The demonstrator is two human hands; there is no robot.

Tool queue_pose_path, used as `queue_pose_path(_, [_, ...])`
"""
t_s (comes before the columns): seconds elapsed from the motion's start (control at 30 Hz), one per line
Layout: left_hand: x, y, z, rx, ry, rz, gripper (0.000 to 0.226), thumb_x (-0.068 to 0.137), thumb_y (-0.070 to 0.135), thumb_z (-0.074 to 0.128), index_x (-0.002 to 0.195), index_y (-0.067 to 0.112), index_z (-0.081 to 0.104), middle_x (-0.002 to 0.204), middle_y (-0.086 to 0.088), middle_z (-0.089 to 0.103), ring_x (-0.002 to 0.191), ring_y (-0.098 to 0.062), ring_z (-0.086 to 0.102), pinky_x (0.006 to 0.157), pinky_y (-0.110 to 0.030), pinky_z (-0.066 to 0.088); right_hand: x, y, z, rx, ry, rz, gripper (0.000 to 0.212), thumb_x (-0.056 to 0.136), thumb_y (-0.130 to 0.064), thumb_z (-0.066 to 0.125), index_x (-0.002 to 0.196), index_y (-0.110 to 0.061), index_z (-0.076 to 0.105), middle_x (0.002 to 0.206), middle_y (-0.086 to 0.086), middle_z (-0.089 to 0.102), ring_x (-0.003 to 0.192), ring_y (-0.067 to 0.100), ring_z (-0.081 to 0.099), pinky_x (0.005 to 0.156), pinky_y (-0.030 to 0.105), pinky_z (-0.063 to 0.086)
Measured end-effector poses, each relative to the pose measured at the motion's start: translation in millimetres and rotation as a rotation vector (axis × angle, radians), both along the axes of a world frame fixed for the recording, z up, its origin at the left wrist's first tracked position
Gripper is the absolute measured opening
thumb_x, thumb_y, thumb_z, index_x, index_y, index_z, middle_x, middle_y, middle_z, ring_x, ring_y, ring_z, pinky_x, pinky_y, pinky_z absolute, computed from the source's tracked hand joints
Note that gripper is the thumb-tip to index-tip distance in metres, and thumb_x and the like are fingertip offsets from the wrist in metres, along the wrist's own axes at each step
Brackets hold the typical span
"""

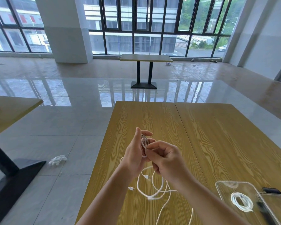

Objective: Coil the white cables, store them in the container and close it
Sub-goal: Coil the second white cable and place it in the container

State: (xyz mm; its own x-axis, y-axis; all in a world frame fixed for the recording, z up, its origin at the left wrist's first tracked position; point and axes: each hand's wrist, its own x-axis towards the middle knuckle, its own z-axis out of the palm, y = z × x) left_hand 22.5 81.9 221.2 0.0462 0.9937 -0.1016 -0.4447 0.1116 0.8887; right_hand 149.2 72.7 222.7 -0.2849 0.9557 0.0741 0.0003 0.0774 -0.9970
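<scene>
Above the wooden table point(217, 135), my left hand point(135, 153) holds a small coil of white cable point(143, 142) wound around its fingers. My right hand point(165, 158) pinches the same cable just right of the coil. More loose white cable point(154, 189) lies in tangled loops on the table below my hands, with plugs showing at its left. An open clear plastic container point(224, 187) sits at the lower right, and a finished white coil point(242, 202) lies inside it.
The container's clear lid point(276, 207) with a black latch lies at the far right edge. The table's left edge runs just left of my arms. A second table point(11, 114) stands to the left, a third far ahead. White debris point(58, 159) lies on the tiled floor.
</scene>
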Motion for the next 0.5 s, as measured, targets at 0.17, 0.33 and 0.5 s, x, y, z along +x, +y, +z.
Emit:
queue_pose_path(0.17, [3.1, -2.8, 0.1, 0.053, 0.164, 0.125, 0.037, 0.1, 0.048, 0.041, 0.098, 0.016, 0.059, 0.094, -0.012, 0.057, 0.074, -0.026, 0.054, 0.07, -0.042, 0.043, -3.3, -2.5, -1.6, 0.057, -0.072, 0.005, 0.014, 0.09, -0.009, 0.071, 0.083, -0.019, 0.078, 0.064, 0.015, 0.067, 0.046, 0.017, 0.055, 0.042, 0.027, 0.046])
queue_pose_path(0.33, [-8.8, 2.0, 9.8, -0.018, 0.084, 0.236, 0.036, 0.106, 0.035, 0.033, 0.092, 0.011, 0.056, 0.085, -0.011, 0.064, 0.068, -0.021, 0.057, 0.06, -0.034, 0.047, 4.1, -3.4, 0.8, -0.044, -0.118, 0.177, 0.013, 0.096, -0.013, 0.064, 0.091, -0.013, 0.077, 0.07, 0.008, 0.07, 0.058, 0.02, 0.061, 0.053, 0.032, 0.054])
queue_pose_path(0.5, [-30.1, 13.2, 22.7, -0.102, -0.038, 0.291, 0.036, 0.105, 0.038, 0.037, 0.088, 0.013, 0.058, 0.077, -0.011, 0.069, 0.063, -0.021, 0.059, 0.055, -0.03, 0.044, 15.2, -2.1, -0.9, -0.113, -0.367, 0.409, 0.022, 0.103, -0.015, 0.052, 0.112, -0.007, 0.07, 0.074, 0.001, 0.067, 0.062, 0.015, 0.059, 0.063, 0.028, 0.052])
